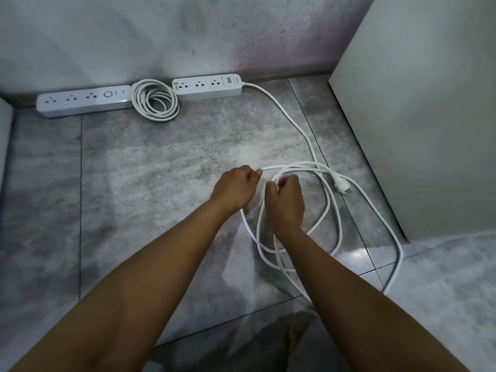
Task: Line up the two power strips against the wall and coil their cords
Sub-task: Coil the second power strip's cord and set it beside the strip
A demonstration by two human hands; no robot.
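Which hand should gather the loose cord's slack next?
Probably the right hand: most of the loose cord and its plug lie on that side; the left hand pinches it farther away.

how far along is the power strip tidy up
Done: the left strip and right strip both sit along the wall, with one coiled cord between them. In hand: the left hand and right hand grip loops of the second cord. To do: that cord sprawls loosely over the floor, its plug lying free.
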